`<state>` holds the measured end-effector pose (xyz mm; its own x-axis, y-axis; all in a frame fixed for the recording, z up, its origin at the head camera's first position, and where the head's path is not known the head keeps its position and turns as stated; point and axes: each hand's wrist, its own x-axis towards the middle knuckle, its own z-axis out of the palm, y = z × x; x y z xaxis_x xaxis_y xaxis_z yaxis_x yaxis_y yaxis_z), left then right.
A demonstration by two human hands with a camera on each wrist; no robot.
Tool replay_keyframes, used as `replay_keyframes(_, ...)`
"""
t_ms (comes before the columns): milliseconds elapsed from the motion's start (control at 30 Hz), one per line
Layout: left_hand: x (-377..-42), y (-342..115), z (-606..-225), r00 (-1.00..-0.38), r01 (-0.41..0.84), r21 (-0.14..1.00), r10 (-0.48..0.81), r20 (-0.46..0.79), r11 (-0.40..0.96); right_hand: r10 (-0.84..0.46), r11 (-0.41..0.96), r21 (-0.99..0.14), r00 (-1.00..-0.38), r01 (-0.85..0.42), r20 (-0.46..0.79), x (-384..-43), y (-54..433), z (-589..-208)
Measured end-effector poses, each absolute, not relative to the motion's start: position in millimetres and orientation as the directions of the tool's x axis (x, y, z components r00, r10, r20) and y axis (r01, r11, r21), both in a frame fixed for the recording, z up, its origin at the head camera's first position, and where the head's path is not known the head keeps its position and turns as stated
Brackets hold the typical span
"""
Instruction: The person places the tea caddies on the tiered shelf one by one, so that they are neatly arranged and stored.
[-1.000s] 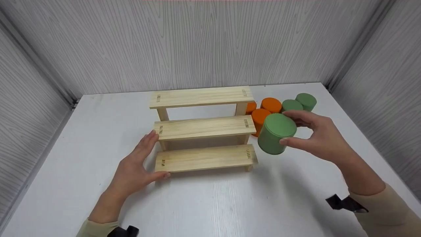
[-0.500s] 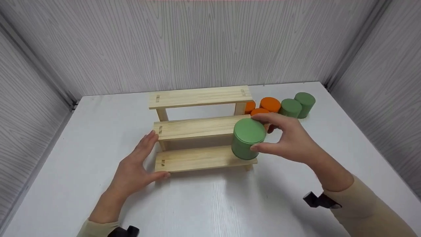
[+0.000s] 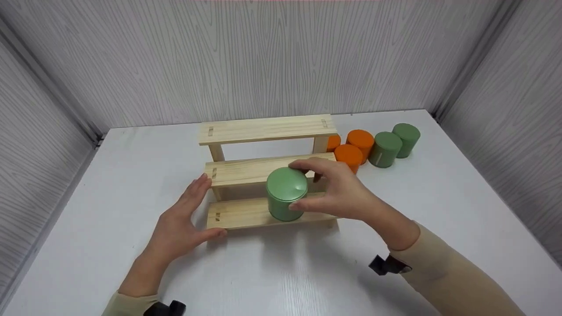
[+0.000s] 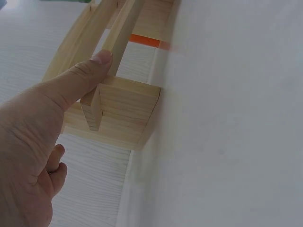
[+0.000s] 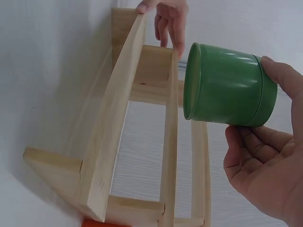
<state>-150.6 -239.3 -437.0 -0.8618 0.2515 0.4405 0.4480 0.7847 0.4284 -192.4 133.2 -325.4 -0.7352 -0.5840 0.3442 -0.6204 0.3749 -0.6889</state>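
Note:
My right hand point(image 3: 336, 191) holds a green lidded tin point(image 3: 286, 197) near its top, between thumb and fingers. The tin is in the air in front of the three-step wooden rack point(image 3: 263, 128), over its lowest shelf in the head view. In the right wrist view the tin point(image 5: 227, 85) stands apart from the shelves. My left hand point(image 3: 178, 228) spans the rack's left end with fingers extended. Its thumb rests on the lowest shelf's front edge, and its fingertips touch the middle shelf's left end. The left wrist view shows the thumb point(image 4: 80, 78) on the wood.
Right of the rack, orange tins point(image 3: 360, 140) stand close together, one partly behind the rack's leg. Two green tins point(image 3: 385, 149) stand beside them. A grey wood-grain wall point(image 3: 263, 57) rises behind the white table point(image 3: 131, 175), with side walls left and right.
My right hand has carried the green tin leftward, from beside the rack to in front of its middle, uncovering the orange tins. My left hand stays at the rack's left end.

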Motion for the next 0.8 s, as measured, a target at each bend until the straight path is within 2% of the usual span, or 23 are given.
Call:
replay_keyframes(433,-150.7,-238.9,-432.8,-0.890,0.415,0.461,0.243,0.386,0.785,-0.608,0.389,-0.721,-0.748,-0.573,0.266,-205.3,94.3,-335.1)
replay_keyframes(800,-148.4,-239.1,-433.0,-0.893,0.412,0.480,0.240,0.380,0.775,-0.620,0.391,-0.707,-0.736,-0.590,0.272,-208.9,72.1,-350.8)
